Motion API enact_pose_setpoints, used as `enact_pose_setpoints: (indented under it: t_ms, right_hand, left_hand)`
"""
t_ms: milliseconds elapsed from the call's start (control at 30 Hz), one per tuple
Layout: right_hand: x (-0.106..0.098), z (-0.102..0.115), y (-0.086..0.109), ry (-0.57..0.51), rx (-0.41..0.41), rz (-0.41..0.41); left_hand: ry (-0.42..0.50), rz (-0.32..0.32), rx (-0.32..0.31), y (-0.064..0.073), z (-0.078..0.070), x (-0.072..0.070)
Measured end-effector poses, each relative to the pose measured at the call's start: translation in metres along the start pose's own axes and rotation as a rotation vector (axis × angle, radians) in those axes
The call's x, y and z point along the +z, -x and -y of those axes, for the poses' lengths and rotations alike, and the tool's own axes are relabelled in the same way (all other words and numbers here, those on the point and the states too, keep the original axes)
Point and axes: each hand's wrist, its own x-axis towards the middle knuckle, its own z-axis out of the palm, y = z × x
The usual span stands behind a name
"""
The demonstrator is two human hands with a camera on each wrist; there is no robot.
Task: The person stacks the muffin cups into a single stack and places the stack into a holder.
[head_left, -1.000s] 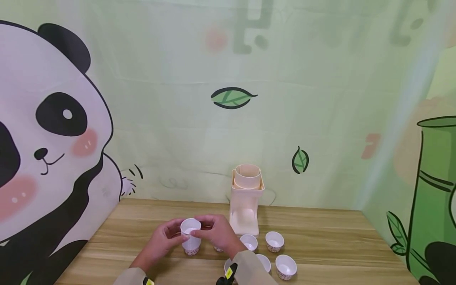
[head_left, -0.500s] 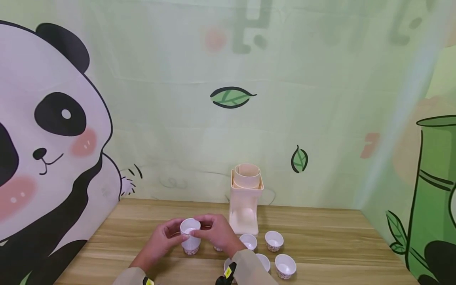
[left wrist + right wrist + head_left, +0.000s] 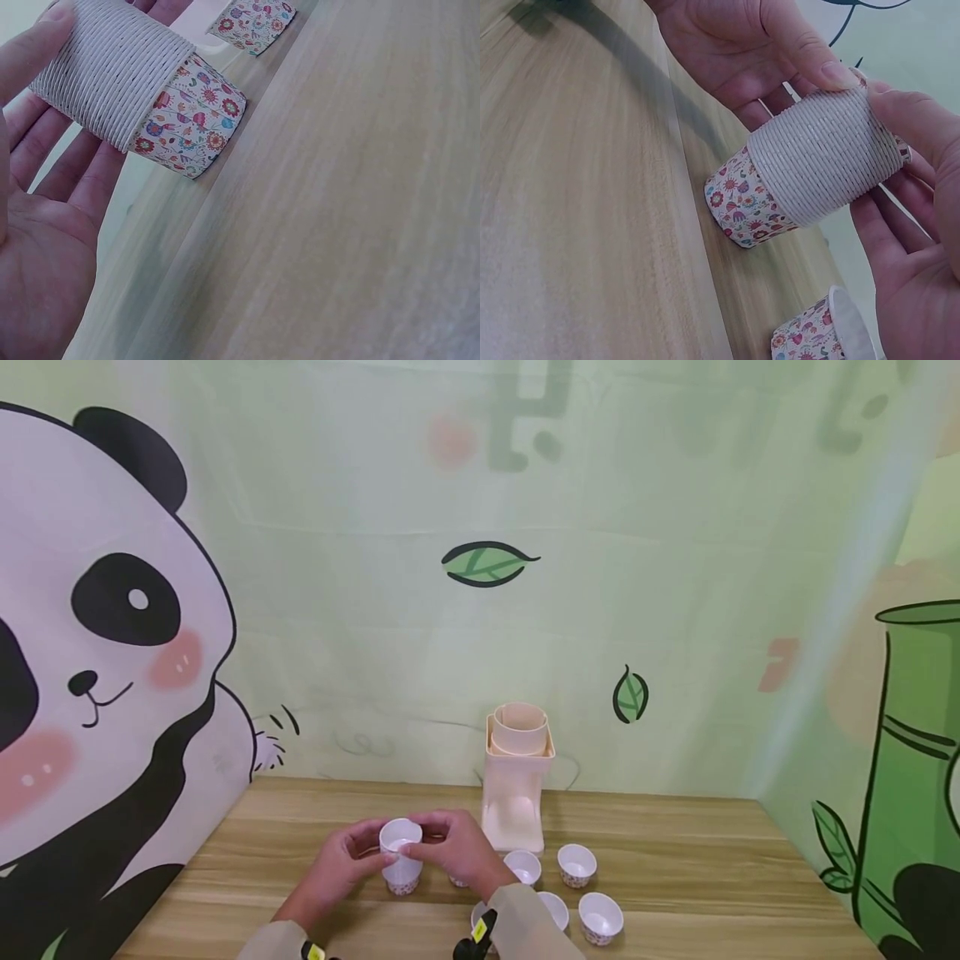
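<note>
Both the left hand (image 3: pixel 341 864) and the right hand (image 3: pixel 461 852) gripped a tall cup stack (image 3: pixel 402 874), upright between them and seemingly resting on the table (image 3: pixel 240 860). Uneven squeezing could have tipped or dented it. Loose cups (image 3: pixel 577 868) crowded close on its right; the table lay open toward its left edge.

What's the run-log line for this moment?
left hand: holds cup stack | right hand: holds cup stack | cup stack: upright | single cups: right of stack | pink stand: farther back
</note>
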Motion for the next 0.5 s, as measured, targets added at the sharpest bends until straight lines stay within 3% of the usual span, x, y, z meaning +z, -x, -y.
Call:
enact_pose_setpoints:
  t_ms: [500]
  right_hand:
    - [-0.0006,-0.002,-0.0008,-0.007,0.028,-0.004]
  left_hand:
    - [-0.009,-0.002,-0.004,0.0004,0.0008,0.0006]
